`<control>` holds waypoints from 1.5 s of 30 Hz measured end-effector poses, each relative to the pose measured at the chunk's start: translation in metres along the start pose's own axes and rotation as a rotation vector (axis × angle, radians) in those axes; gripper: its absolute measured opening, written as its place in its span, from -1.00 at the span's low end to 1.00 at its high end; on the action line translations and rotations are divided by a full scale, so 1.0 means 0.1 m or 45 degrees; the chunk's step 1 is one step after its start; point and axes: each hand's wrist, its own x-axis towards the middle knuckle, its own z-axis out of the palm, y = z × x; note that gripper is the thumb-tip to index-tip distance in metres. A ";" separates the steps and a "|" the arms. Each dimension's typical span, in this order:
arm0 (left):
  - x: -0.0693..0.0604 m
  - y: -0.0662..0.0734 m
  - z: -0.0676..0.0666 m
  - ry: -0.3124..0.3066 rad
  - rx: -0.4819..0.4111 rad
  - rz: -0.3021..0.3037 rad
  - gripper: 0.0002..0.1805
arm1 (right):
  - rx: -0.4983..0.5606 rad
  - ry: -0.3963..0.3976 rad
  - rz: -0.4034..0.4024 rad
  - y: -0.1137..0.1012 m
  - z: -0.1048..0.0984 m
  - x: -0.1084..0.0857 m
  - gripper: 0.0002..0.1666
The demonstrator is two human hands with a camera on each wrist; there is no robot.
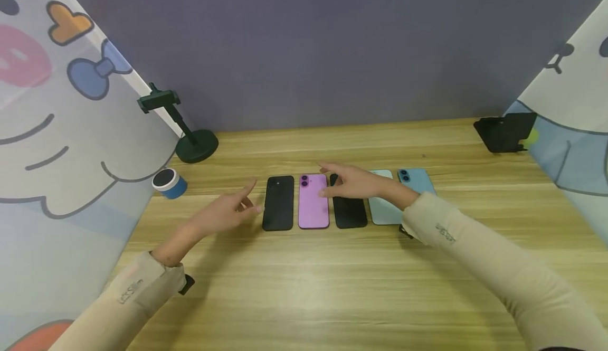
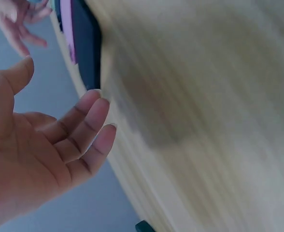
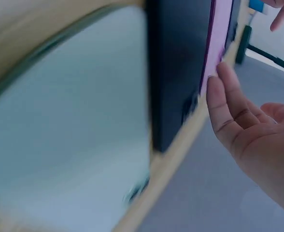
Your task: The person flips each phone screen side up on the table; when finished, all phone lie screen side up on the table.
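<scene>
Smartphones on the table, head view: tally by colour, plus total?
Black smartphones: 2
Pink-purple smartphone: 1
Pale mint smartphone: 1
Blue smartphone: 1
Total: 5

A black phone point(image 1: 278, 203), a lilac phone point(image 1: 313, 208), a second black phone point(image 1: 350, 214), a pale mint phone point(image 1: 383, 210) and a blue phone point(image 1: 419, 181) lay flat, left to right, in a row on the counter point(image 1: 294, 287). The lilac and blue ones showed paired lenses point(image 1: 304, 178) at their far left corners.
</scene>
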 end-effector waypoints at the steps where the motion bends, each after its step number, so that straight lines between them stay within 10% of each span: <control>1: 0.01 0.00 0.03 -0.005 0.001 -0.009 -0.03 | -0.004 -0.010 0.004 -0.03 0.03 0.09 0.06; 15: 0.03 0.04 0.34 0.060 0.097 -0.043 0.03 | -0.164 -0.042 -0.068 -0.20 0.26 0.79 0.13; 26: 0.04 0.09 0.45 0.108 0.225 -0.073 0.06 | -0.295 -0.055 -0.018 -0.25 0.30 0.87 0.12; 45: 0.08 0.02 0.49 0.141 0.305 0.031 -0.02 | -0.048 -0.083 0.066 -0.24 0.30 0.95 -0.07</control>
